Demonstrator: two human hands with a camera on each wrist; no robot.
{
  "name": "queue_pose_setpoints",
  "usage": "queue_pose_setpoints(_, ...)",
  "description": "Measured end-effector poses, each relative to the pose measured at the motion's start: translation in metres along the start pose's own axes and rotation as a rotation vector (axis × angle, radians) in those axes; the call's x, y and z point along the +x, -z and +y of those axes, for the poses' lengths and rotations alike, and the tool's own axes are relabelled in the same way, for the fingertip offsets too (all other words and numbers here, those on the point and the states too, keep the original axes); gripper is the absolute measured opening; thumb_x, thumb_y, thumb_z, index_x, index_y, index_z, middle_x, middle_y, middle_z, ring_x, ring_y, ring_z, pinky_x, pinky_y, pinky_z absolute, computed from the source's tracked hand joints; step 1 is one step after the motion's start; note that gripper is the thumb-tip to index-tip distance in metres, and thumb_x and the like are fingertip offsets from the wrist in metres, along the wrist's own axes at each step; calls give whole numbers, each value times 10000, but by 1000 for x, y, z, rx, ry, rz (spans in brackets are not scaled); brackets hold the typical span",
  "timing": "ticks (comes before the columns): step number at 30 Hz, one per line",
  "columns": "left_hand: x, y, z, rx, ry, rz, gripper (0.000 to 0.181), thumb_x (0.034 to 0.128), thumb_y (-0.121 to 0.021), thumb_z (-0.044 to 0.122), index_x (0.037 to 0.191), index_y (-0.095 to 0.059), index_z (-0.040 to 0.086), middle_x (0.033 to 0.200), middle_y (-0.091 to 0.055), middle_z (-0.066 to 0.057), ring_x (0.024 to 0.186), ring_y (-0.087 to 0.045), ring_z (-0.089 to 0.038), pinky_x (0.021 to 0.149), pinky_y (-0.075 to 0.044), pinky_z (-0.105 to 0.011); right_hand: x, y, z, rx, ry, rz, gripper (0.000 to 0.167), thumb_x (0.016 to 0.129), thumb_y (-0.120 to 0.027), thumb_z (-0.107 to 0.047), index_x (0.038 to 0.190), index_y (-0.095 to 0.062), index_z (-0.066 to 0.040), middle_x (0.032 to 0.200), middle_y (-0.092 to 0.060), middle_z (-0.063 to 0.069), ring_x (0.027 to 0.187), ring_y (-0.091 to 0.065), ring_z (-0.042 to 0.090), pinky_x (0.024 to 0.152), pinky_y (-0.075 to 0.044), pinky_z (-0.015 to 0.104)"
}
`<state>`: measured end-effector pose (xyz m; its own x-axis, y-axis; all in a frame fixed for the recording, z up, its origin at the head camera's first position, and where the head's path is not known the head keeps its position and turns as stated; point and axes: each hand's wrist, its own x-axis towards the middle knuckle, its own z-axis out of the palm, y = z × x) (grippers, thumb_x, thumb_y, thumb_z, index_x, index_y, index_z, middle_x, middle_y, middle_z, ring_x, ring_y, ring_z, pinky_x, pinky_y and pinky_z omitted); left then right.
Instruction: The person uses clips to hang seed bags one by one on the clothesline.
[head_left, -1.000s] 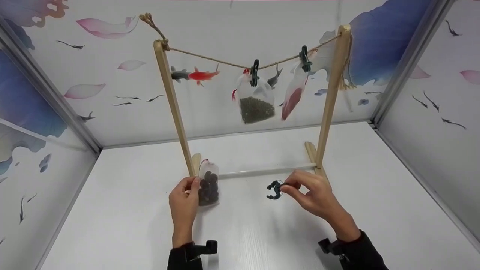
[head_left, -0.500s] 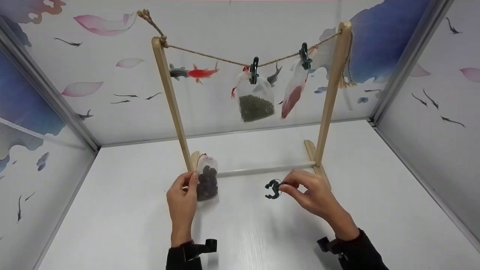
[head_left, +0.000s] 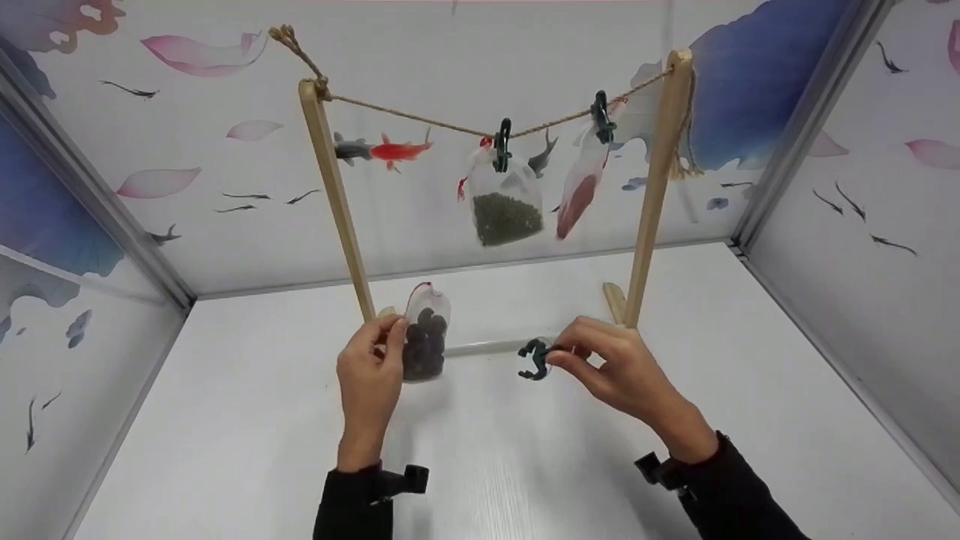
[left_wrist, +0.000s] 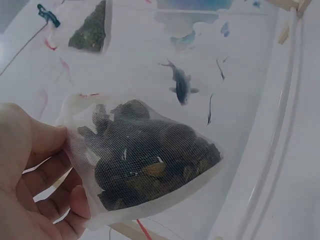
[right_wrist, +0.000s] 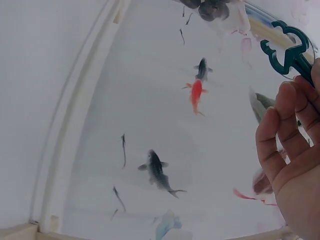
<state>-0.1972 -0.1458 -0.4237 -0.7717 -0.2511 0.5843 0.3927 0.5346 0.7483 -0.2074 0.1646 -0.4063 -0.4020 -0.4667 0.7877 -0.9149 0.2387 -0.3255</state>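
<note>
My left hand point(head_left: 369, 367) pinches the side edge of a white mesh drawstring bag point(head_left: 426, 341) between thumb and fingers. Dark round pieces fill the lower part of this bag, seen close up in the left wrist view point(left_wrist: 155, 155). The bag is held in the air beside the rack's left post. My right hand point(head_left: 615, 367) pinches the handles of a dark green plastic clip point(head_left: 535, 358), whose jaws point left and stand apart. In the right wrist view the same clip point(right_wrist: 290, 55) shows nothing between its jaws. Bag and clip are apart from each other.
A wooden rack with a left post point(head_left: 337, 195) and a right post point(head_left: 660, 187) carries a sagging twine line point(head_left: 412, 115). Clipped on it hang a mesh bag of green grains point(head_left: 507, 217) and a bag with reddish contents point(head_left: 577, 202). A white crossbar point(head_left: 487, 347) joins the rack's feet.
My left hand has raised the bag of dark pieces and shifted it slightly right. My right hand has moved a little up and left with the clip.
</note>
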Motion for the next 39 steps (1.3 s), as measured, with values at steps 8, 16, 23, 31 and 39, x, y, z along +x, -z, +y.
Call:
queue_pose_setpoints(8, 39, 15, 38, 66, -156, -60, 172, 1003, -668, 164, 1047, -745, 17, 875, -700, -42, 750, -629, -129, 632, -524, -289, 74, 24, -25, -120, 129, -53, 153, 990, -687, -220, 901, -703, -97, 820, -654, -28, 656, -574, 65, 530, -453, 189)
queue_pose_setpoints(16, 76, 28, 72, 59, -242, 5, 198, 1009, -658, 174, 1056, -746, 2, 896, -704, -63, 762, -635, -149, 627, -488, -259, 162, 44, -48, -282, 280, 10, 184, 976, -703, -206, 898, -674, -42, 776, -619, 53, 574, -532, 148, 498, -440, 254)
queue_pose_setpoints(23, 103, 36, 93, 60, -317, 80, 209, 1010, -654, 162, 1075, -740, -17, 898, -696, -84, 761, -615, -146, 638, -483, -272, 218, 48, -43, -433, 317, 40, 236, 1010, -651, -230, 933, -658, -7, 799, -626, 100, 599, -544, 210, 536, -464, 335)
queue_pose_setpoints(31, 121, 31, 106, 63, -372, 118, 212, 1012, -651, 167, 1060, -745, -16, 900, -702, -89, 748, -602, -139, 609, -459, -243, 252, 52, -30, -542, 147, -6, 401, 1050, -533, -378, 967, -678, -13, 846, -640, 111, 751, -595, 277, 684, -500, 397)
queue_pose_setpoints(39, 129, 27, 108, 46, -359, 151, 205, 1014, -648, 171, 1067, -752, 3, 881, -686, -71, 780, -598, -126, 601, -439, -241, 268, 48, -25, -509, -49, -158, 339, 1049, -568, -336, 980, -689, -26, 890, -661, 97, 846, -570, 263, 813, -450, 384)
